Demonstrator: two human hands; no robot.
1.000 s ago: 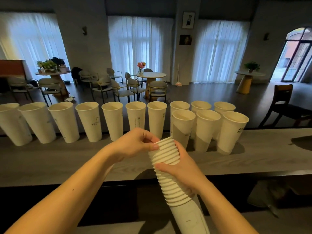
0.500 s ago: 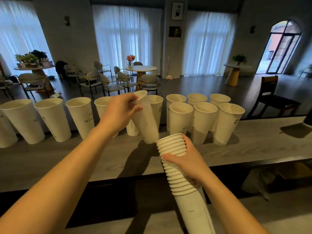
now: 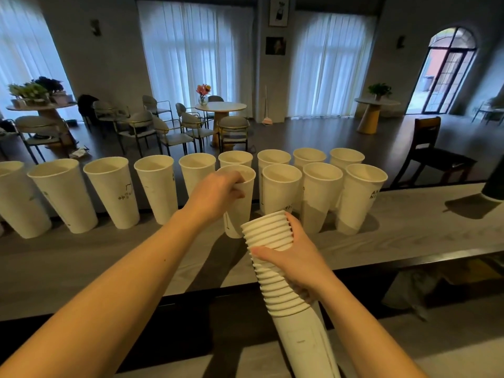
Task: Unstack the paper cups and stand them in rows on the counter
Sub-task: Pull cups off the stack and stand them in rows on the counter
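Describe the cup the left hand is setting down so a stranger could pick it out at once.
Find the long grey counter lined with white paper cups. Two rows stand at its right end; the nearer one holds three free cups. The cup in question is at that near row's left end, the only one with the left hand gripping its rim.

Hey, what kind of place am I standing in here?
Probably a café or small restaurant, seen from behind the counter. Round tables with chairs fill the room beyond, one with a vase of flowers, and takeaway paper cups stand in rows on the counter.
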